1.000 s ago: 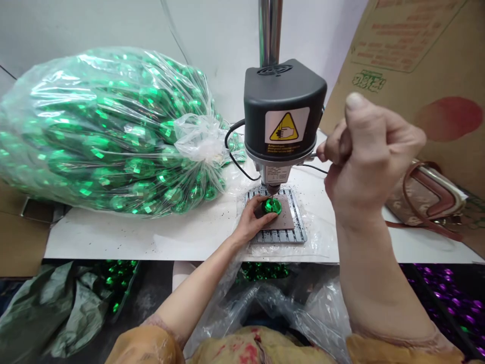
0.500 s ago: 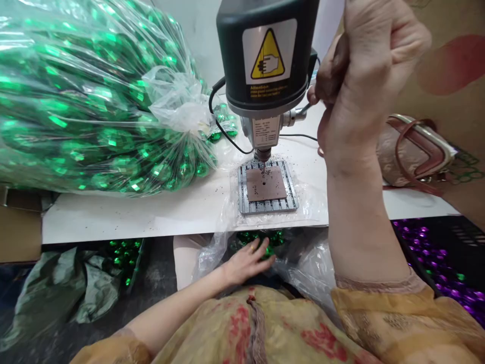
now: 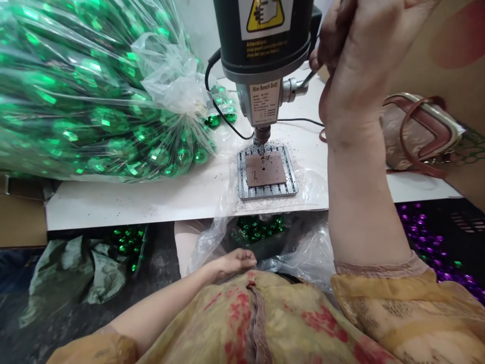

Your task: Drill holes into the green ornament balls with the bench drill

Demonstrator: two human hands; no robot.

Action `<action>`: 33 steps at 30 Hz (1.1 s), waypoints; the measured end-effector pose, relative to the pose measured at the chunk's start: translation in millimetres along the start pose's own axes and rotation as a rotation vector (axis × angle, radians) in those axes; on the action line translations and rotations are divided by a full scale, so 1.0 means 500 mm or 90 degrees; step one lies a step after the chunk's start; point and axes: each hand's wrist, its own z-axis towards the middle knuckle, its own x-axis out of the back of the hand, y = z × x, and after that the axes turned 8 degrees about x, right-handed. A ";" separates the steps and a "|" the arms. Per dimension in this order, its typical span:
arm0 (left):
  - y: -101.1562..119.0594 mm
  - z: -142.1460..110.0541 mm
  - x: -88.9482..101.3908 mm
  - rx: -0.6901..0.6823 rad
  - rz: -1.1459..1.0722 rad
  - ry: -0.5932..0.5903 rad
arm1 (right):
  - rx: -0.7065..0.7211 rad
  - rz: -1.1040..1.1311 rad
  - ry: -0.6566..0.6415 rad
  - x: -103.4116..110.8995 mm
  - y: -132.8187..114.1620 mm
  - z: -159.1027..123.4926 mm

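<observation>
My right hand is wrapped round the feed lever of a mini bench drill. Below the chuck, a brown square plate with a small dark hole lies on the slotted metal base, dark shavings scattered over both. Down by my lap, my left hand has its fingers curled together; whatever they may hold is hidden. Just beyond it, several shiny green balls lie in a dark container under the table edge.
A big clear bag of green faceted balls fills the table's left side. A handbag stands at the right. Purple balls lie in a black crate below right. Clear plastic film drapes near my lap.
My left hand has drawn back from the green balls toward my body, and its spread fingers have closed. My right hand stays on the lever. The view has tilted downward.
</observation>
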 end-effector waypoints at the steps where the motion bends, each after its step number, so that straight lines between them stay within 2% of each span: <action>1: -0.008 -0.015 0.005 0.025 -0.056 0.029 | 0.049 0.006 0.057 0.001 0.006 0.000; 3: -0.023 -0.044 0.018 0.050 -0.050 0.058 | 0.100 0.019 0.121 0.004 0.018 0.003; 6: -0.028 -0.079 0.030 0.011 0.175 0.049 | 0.108 0.047 0.105 0.005 0.031 0.006; 9: 0.003 -0.089 0.015 -0.080 0.394 0.072 | 0.114 0.111 0.128 0.002 0.034 0.005; 12: 0.053 -0.068 -0.014 -0.176 0.443 0.099 | 0.133 0.155 0.140 -0.002 0.038 0.002; 13: 0.067 -0.054 -0.023 -0.196 0.413 0.074 | 0.133 0.154 0.133 -0.002 0.040 0.001; 14: 0.078 -0.039 -0.032 -0.200 0.375 0.013 | 0.134 0.146 0.125 -0.002 0.041 -0.001; 17: 0.085 0.015 -0.057 -0.132 0.282 -0.250 | 0.128 0.105 0.104 0.003 0.041 -0.005; 18: 0.082 0.031 -0.065 -0.103 0.278 -0.305 | 0.127 0.088 0.096 0.005 0.039 -0.007; 19: 0.081 0.044 -0.072 -0.083 0.296 -0.327 | 0.129 0.073 0.091 0.007 0.036 -0.009; 20: 0.083 0.051 -0.078 -0.078 0.334 -0.315 | 0.128 0.053 0.082 0.009 0.032 -0.012; 22: 0.109 0.046 -0.082 -0.104 0.442 -0.254 | 0.132 0.024 0.079 0.013 0.027 -0.018; 24: 0.165 0.012 -0.066 -0.172 0.529 -0.207 | 0.096 -0.011 0.059 0.018 0.026 -0.022; 27: 0.286 -0.070 0.002 -0.268 0.515 -0.149 | 0.080 0.005 0.060 0.022 0.031 -0.024; 28: 0.328 -0.095 0.035 -0.288 0.477 -0.069 | 0.079 0.018 0.064 0.022 0.032 -0.024; 29: 0.368 -0.113 0.073 -0.302 0.437 0.062 | 0.076 0.026 0.066 0.022 0.033 -0.024; 31: 0.437 -0.125 0.153 -0.291 0.423 0.358 | 0.070 0.034 0.074 0.021 0.032 -0.025; 33: 0.491 -0.105 0.227 -0.257 0.471 0.659 | 0.060 0.036 0.075 0.020 0.030 -0.027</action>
